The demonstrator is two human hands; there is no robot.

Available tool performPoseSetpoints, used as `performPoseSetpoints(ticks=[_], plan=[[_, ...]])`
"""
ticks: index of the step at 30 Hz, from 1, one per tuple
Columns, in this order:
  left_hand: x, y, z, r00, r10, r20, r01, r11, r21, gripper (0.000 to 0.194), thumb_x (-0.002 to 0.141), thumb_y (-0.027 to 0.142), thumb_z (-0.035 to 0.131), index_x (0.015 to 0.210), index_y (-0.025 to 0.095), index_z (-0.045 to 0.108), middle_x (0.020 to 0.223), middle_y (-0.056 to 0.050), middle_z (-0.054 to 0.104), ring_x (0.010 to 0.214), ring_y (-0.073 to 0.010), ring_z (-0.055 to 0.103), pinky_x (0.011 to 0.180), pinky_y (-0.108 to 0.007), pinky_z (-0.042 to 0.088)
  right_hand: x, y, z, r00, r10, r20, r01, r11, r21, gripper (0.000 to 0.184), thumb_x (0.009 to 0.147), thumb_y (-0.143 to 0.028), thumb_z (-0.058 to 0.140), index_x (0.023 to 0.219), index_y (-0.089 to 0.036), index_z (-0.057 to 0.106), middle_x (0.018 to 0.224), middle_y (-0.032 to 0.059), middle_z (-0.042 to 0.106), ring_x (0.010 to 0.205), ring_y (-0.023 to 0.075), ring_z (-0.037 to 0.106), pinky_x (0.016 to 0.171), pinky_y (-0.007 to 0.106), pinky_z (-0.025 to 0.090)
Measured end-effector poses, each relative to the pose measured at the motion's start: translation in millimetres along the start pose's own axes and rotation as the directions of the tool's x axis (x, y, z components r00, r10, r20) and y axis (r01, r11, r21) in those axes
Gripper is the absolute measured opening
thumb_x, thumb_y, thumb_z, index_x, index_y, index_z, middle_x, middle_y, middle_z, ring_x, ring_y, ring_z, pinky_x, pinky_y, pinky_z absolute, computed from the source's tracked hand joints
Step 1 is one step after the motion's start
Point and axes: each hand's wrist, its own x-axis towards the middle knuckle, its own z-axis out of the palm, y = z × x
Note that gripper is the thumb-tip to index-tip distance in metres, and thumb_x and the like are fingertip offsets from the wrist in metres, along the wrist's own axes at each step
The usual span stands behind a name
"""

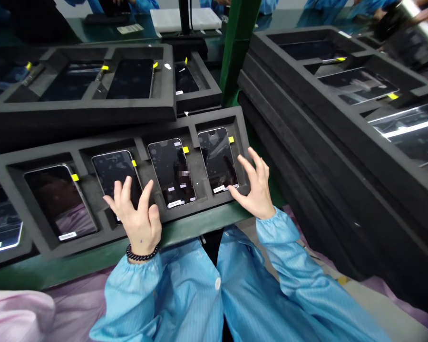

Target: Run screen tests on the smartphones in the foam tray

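A black foam tray [171,219] lies in front of me, with several smartphones set in its slots, each with a yellow tab. My left hand [137,213] has its fingers spread over the lower part of the second phone [116,166] from the left and hides some of it. At the tray's right end, my right hand [255,187] is open beside the rightmost phone [217,159], its thumb close to that phone's lower corner. Whether the thumb touches it I cannot tell. Between my hands lies another phone [167,166], and the leftmost phone [59,199] reflects pink cloth.
Behind stands another foam tray [92,110] of phones. To the right rises a tall stack of foam trays [306,118], phones in its top one. A green post [235,52] stands between them. Co-workers in blue sleeves [144,5] are across the bench.
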Motion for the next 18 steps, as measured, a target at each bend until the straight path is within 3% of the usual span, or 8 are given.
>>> performPoseSetpoints(ticks=[3, 6, 12, 18], plan=[[1, 1, -1.0, 1.0, -0.008, 0.005, 0.008, 1.0, 0.007, 0.053, 0.101, 0.033, 0.038, 0.154, 0.034, 0.038, 0.167, -0.001, 0.02, 0.157, -0.0281, 0.012, 0.13, -0.055, 0.003, 11, 5, -2, 0.992, 0.044, 0.117, -0.047, 0.999, 0.022, 0.101, 0.081, -0.044, 0.074, 0.16, -0.022, 0.016, 0.168, 0.0178, 0.013, 0.155, 0.0369, 0.018, 0.121, 0.062, 0.026], [1, 1, -1.7, 1.0, -0.017, 0.005, 0.017, 1.0, -0.009, 0.052, 0.101, 0.033, 0.039, 0.153, 0.032, 0.04, 0.167, -0.003, 0.022, 0.157, -0.0286, 0.012, 0.13, -0.054, 0.003, 23, 6, -5, 0.978, 0.058, 0.199, -0.065, 0.998, 0.026, 0.113, 0.076, -0.048, 0.079, 0.161, -0.023, 0.009, 0.169, 0.0177, 0.005, 0.156, 0.0384, 0.011, 0.122, 0.062, 0.022], [2, 2, -0.2, 0.998, -0.022, -0.051, 0.018, 0.997, -0.08, 0.051, 0.099, 0.031, 0.044, 0.149, 0.025, 0.047, 0.164, -0.01, 0.028, 0.156, -0.0322, 0.014, 0.128, -0.056, 0.003, 35, 14, -20, 0.948, 0.056, 0.314, -0.072, 0.997, 0.039, 0.122, 0.072, -0.044, 0.083, 0.161, -0.029, 0.002, 0.17, 0.0139, -0.001, 0.157, 0.0389, 0.006, 0.123, 0.063, 0.02], [4, 3, 2.5, 0.998, -0.038, -0.059, 0.034, 0.997, -0.073, 0.058, 0.094, 0.031, 0.057, 0.15, 0.022, 0.045, 0.162, -0.015, 0.03, 0.156, -0.0339, 0.016, 0.127, -0.058, 0.004, 33, 12, -29, 0.965, 0.044, 0.259, -0.048, 0.999, 0.007, 0.106, 0.082, -0.042, 0.074, 0.162, -0.03, 0.005, 0.17, 0.0115, 0.0, 0.156, 0.0388, 0.009, 0.122, 0.066, 0.02]])
